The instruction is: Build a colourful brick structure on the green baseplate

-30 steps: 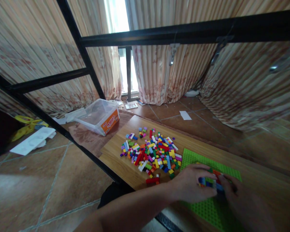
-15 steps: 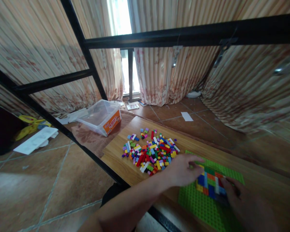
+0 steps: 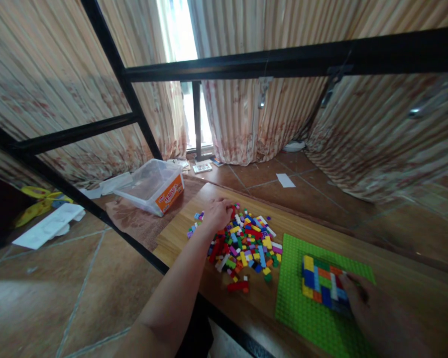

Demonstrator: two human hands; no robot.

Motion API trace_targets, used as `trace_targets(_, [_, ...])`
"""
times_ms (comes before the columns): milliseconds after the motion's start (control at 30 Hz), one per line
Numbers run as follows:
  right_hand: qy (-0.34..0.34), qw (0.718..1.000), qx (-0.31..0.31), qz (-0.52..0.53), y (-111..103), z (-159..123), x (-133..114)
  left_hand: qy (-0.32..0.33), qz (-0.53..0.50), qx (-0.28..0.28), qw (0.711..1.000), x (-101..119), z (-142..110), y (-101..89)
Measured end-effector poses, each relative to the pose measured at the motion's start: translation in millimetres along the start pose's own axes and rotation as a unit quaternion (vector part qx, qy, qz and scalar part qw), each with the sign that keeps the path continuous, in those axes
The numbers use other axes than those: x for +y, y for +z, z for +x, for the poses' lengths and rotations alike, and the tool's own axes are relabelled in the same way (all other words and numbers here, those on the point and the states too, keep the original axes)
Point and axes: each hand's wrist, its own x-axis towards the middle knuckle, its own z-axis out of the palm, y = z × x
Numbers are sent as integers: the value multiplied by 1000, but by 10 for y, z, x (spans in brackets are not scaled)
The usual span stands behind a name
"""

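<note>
moved since the earlier frame: left hand (image 3: 217,215), shifted from beside the brick assembly (image 3: 323,281) to the far left part of the pile of loose bricks (image 3: 253,243); right hand (image 3: 366,301), in much the same place at the assembly.

item, brick assembly: one, flat, of yellow, blue, orange, red, green and white bricks joined side by side; at four o'clock from the middle of the view, over the green baseplate (image 3: 291,298); whether it rests on the studs or is held just above them, cannot tell.

progress, as judged: a compact block is put together; many bricks remain loose in the pile, toward half past five, with a long red brick (image 3: 237,287) set apart at the near edge. baseplate studs visible around the assembly bear no other bricks.

hands: left, fingers curled down over the bricks, a hold on any one not discernible. right, blurred, partly closed, thumb and finger on the assembly's right end.

relation: assembly at ten o'clock from the right hand, touching; at four o'clock from the left hand, well apart.

surroundings: wooden surface (image 3: 403,268) beneath; clear plastic tub (image 3: 144,201) at nine o'clock, on a rug (image 3: 130,219).
</note>
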Motion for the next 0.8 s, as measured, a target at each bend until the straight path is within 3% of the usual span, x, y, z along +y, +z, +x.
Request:
trace_targets(133, [34, 997, -59, -24, 15, -35, -10, 9, 3, -42, 999, 99, -32, -60])
trace_targets(367, [42, 996, -61, -55, 14, -49, -34, 19, -20, -85, 996, 128, -173, -165])
trace_targets(500, [44, 995, -63, -65, -4, -48, -58, 8, -61, -71, 996, 125, -194, -225])
trace_targets(633, [66, 993, -79, -63, -36, -45, -122, -12, -34, -15, 999, 214, -118, -220])
trace_targets(733, [79, 991, -88, -60, -62, -41, -175, 68, -33, 25, 997, 415, -63, -99])
trace_targets(800, [83, 990, -92, -61, -80, -39, -202, 147, -35, 14, 988, 582, -61, 29])
